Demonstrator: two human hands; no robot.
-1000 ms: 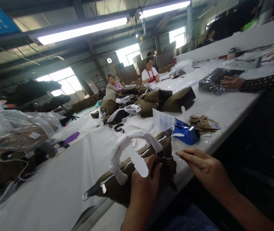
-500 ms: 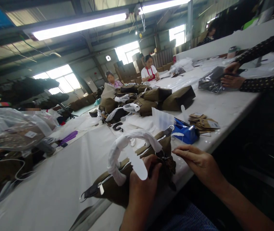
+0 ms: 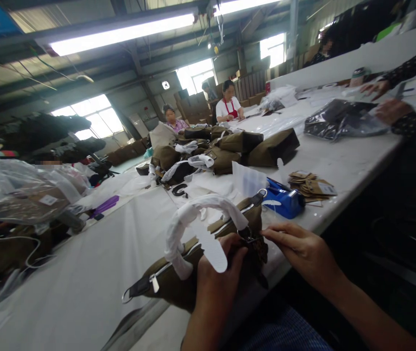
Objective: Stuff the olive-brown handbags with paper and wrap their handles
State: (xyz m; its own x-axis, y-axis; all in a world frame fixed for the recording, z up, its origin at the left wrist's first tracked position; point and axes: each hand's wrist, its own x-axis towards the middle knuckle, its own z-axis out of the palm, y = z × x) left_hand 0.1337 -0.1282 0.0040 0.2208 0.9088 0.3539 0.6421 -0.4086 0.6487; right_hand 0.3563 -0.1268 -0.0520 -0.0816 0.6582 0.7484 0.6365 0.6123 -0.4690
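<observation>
Under fluorescent tubes (image 3: 127, 35) in a workshop, an olive zip-top handbag (image 3: 180, 288) stands on a white worktable (image 3: 94, 273) at lower centre frame. It looks light and soft-sided, apt to sag, best held by its wrapped handle (image 3: 181, 225). The left hand (image 3: 216, 288) curls against its near side, the grip partly hidden; the right hand (image 3: 305, 248) pinches thumb and fingertips together at its right end, on what cannot be told. Beyond lies a heap of similar bags (image 3: 226, 161).

The left hand (image 3: 213, 282) hides part of the olive bag (image 3: 173, 287); anything the right hand (image 3: 308, 251) pinches is too small to tell.
</observation>
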